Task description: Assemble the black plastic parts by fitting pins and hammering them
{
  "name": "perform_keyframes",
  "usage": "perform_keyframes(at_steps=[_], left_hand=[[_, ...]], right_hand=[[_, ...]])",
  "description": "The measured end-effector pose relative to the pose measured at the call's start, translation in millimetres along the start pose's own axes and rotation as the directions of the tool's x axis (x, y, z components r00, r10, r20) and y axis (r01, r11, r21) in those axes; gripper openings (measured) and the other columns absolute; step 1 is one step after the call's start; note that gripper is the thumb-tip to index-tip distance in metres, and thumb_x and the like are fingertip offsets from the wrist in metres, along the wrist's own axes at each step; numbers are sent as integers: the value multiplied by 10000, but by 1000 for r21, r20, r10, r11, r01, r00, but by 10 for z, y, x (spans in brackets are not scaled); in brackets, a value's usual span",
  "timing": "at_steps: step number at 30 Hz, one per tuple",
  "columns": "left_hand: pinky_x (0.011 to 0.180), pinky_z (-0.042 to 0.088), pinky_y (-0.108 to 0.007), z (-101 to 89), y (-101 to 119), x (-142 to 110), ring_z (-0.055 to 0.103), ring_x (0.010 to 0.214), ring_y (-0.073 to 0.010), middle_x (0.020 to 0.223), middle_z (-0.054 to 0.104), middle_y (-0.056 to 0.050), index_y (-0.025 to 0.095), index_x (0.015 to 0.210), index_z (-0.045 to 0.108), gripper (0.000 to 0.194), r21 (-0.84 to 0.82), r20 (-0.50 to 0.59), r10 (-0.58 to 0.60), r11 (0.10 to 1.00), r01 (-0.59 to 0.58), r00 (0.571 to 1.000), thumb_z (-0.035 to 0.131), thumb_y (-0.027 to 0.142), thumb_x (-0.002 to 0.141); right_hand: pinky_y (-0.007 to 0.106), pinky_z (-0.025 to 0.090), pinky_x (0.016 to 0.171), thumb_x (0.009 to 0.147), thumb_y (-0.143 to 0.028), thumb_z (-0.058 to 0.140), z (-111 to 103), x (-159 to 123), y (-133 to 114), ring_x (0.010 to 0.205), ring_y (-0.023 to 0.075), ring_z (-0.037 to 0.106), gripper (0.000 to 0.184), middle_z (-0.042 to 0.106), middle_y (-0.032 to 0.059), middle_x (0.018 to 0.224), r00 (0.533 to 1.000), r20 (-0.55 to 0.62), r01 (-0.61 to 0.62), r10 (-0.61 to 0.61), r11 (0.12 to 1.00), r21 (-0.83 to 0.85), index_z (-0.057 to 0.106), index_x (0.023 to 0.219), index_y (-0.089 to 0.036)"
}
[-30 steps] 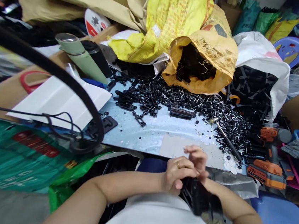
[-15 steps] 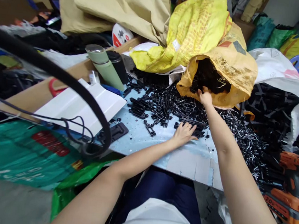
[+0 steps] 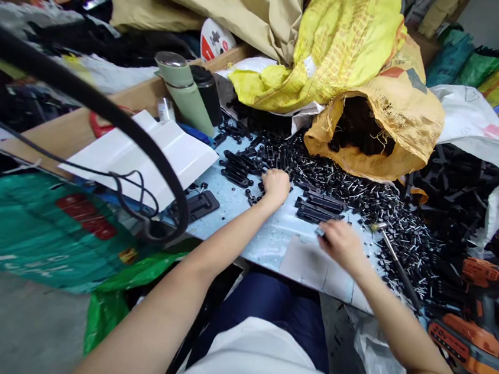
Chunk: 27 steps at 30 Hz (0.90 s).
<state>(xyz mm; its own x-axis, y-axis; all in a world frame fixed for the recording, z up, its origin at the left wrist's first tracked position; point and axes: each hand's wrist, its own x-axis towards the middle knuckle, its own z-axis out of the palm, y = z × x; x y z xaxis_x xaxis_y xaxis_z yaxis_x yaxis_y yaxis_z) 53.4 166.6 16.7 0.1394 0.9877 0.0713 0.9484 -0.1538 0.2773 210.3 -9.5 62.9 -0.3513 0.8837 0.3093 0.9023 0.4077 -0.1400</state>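
My left hand [image 3: 276, 185] reaches into the near edge of a heap of small black plastic parts [image 3: 245, 166]. Its fingers are curled down, and whatever they grip is hidden under the hand. Low over the table, my right hand [image 3: 342, 243] is slightly blurred, fingers bent together. A small greyish bit shows at its fingertips, too small to name. Just beyond it lie several long black plastic pieces [image 3: 320, 207] side by side. A hammer [image 3: 395, 262] lies to the right, on a spread of small black pieces with metal pins [image 3: 375, 203].
An orange woven sack [image 3: 368, 161] gapes open at the back, beside a yellow sack [image 3: 345, 36]. A green flask [image 3: 185, 94] and white folded sheet [image 3: 145, 164] stand left. A black curved bar [image 3: 144, 170] crosses the left side. A cordless drill [image 3: 471, 323] sits at right.
My right hand has left the orange sack's mouth and come down toward the near side of the table. My left hand has moved from the long black pieces leftward to the heap.
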Motion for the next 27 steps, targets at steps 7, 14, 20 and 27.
perform_keyframes(at_steps=[7, 14, 20, 27], left_hand=[[881, 421, -412, -201, -237, -488, 545, 989, -250, 964, 610, -105, 150, 941, 568, 197, -326, -458, 336, 797, -507, 823, 510, 289, 814], [674, 507, -255, -182, 137, -1389, 597, 650, -106, 909, 619, -39, 201, 1228, 489, 351, -713, -219, 631, 418, -563, 745, 332, 282, 925], [746, 505, -280, -220, 146, -1425, 612, 845, -156, 923, 648, -75, 163, 1123, 596, 306, -747, -336, 480, 388, -539, 810, 449, 291, 887], [714, 507, -251, -412, 127, -1485, 623, 800, -136, 901, 667, -62, 167, 1098, 616, 283, -789, -339, 535, 287, -544, 774, 476, 270, 875]], right_hand=[[402, 490, 738, 884, -436, 397, 545, -717, -130, 848, 236, 586, 384, 618, 117, 956, 945, 40, -327, 325, 929, 172, 552, 1157, -214], [228, 433, 400, 844, -604, 313, 330, -427, -229, 428, 97, 503, 601, 527, -30, 642, 721, 237, -454, 651, 186, 871, 358, 1311, -230], [211, 436, 419, 740, -622, 504, 196, -448, -379, 448, 63, 481, 654, 521, -32, 671, 812, 179, -347, 555, 212, 914, 480, 1258, -223], [207, 461, 419, 804, -615, 409, 96, -416, -425, 462, 65, 505, 634, 516, -23, 684, 756, 142, -333, 640, 189, 924, 456, 1289, -210]])
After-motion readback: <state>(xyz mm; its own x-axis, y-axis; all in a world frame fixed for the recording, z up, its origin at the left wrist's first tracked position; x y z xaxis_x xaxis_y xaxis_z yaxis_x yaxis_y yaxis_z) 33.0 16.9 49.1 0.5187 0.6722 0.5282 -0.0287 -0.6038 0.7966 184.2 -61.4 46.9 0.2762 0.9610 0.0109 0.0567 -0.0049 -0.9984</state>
